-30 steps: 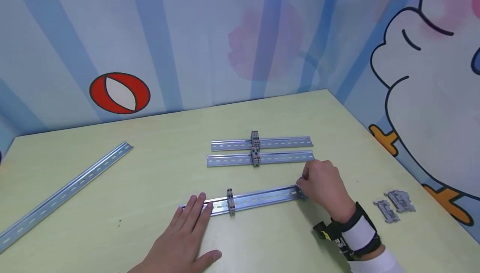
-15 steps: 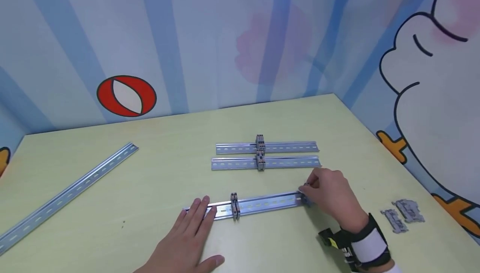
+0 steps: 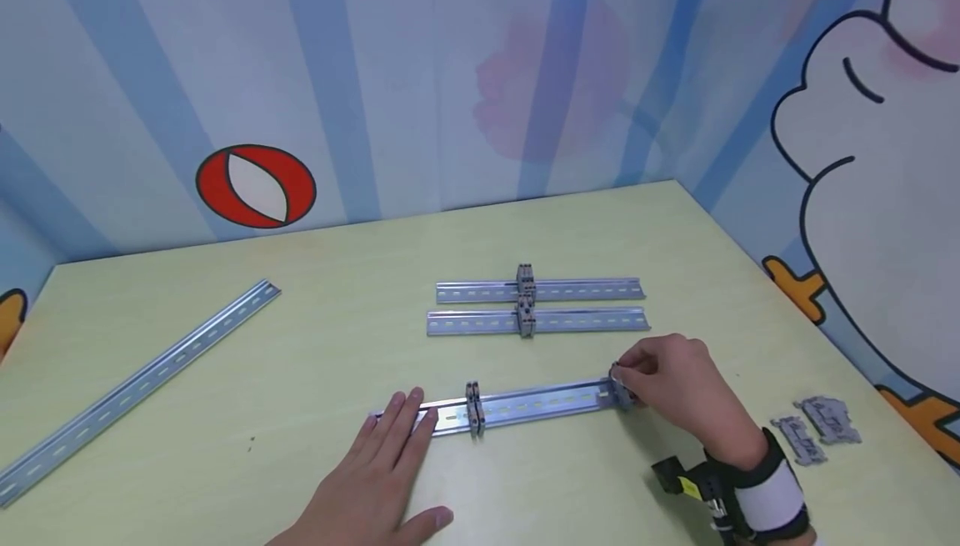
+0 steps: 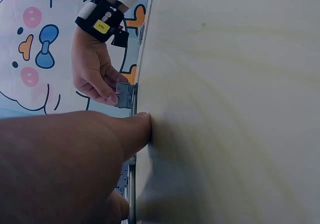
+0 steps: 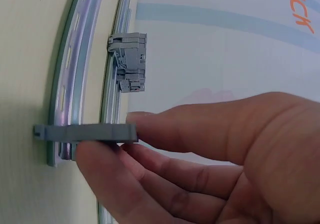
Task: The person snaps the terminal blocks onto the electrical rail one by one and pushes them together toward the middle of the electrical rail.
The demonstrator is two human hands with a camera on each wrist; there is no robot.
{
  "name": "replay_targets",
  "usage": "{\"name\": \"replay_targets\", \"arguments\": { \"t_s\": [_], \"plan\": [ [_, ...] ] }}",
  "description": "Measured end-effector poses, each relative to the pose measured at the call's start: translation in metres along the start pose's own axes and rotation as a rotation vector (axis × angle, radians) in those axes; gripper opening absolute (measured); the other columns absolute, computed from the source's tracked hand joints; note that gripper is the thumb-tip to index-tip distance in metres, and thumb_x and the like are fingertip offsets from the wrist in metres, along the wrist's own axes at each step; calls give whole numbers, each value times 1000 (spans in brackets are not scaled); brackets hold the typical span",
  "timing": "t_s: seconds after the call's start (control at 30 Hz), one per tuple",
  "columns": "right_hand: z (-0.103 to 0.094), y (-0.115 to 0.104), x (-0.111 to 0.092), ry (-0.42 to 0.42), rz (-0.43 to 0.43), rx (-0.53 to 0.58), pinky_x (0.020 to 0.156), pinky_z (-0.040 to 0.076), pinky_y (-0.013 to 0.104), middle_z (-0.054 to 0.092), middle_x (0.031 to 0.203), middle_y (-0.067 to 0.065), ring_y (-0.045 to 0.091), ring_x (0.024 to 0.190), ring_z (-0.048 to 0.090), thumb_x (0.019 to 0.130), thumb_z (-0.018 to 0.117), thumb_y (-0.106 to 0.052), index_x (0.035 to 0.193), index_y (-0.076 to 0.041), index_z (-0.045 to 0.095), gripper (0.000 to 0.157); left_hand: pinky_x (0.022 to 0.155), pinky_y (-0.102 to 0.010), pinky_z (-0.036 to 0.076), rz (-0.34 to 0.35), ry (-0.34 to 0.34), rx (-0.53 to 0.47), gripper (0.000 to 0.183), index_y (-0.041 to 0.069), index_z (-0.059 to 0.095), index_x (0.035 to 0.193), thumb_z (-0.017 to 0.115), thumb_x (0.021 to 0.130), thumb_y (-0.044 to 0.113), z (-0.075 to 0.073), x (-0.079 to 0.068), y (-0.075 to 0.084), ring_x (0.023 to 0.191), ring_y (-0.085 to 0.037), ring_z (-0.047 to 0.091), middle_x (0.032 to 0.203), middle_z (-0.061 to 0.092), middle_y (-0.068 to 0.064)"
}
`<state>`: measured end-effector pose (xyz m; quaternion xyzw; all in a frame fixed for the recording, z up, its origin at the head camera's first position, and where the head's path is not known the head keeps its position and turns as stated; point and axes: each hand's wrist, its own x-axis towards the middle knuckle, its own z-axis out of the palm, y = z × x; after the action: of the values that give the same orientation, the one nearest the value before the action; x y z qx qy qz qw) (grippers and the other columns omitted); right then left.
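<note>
My left hand (image 3: 378, 471) lies flat with spread fingers over the left end of a slotted metal DIN rail (image 3: 547, 402). Thin grey terminal blocks (image 3: 475, 408) stand on this rail, right of those fingers. At the rail's right end, my right hand (image 3: 686, 392) pinches another grey terminal block (image 3: 621, 394) between thumb and fingers. In the right wrist view the pinched terminal block (image 5: 85, 132) lies crosswise over the rail near its end. The left wrist view has the left thumb (image 4: 135, 131) large in front, with the right hand (image 4: 92, 71) beyond.
Behind, two shorter-looking DIN rails (image 3: 585, 290) lie parallel, with terminal blocks (image 3: 526, 313) at their middles. A long bare rail (image 3: 142, 388) slants across the table's left side. Two loose terminal blocks (image 3: 828, 419) lie flat at the right. Painted walls (image 3: 397, 79) border the table.
The head view has shifted slightly. My right hand has eased a little to the right while still pinching the terminal block at the rail's end. The left hand stays on the rail.
</note>
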<state>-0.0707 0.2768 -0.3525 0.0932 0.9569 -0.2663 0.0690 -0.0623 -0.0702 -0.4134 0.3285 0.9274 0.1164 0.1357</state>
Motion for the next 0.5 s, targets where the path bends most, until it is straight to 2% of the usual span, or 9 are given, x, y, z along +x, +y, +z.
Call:
{"name": "replay_targets", "arguments": {
  "t_s": [0.27, 0.5],
  "plan": [
    [1, 3, 3, -11, -21, 24, 52, 51, 26, 78, 78, 8, 10, 57, 68, 87, 71, -13, 94, -2, 77, 15, 119, -50, 25, 32, 63, 26, 96, 7, 26, 155, 37, 89, 76, 3, -2, -1, 151, -31, 15, 166, 16, -12],
    [13, -2, 4, -42, -56, 111, 54, 53, 26, 77, 75, 4, 11, 58, 67, 88, 71, -15, 94, -6, 78, 13, 120, -50, 25, 29, 55, 36, 95, 8, 25, 155, 37, 89, 75, 2, -2, 0, 152, -31, 14, 166, 15, -12]
  ]
}}
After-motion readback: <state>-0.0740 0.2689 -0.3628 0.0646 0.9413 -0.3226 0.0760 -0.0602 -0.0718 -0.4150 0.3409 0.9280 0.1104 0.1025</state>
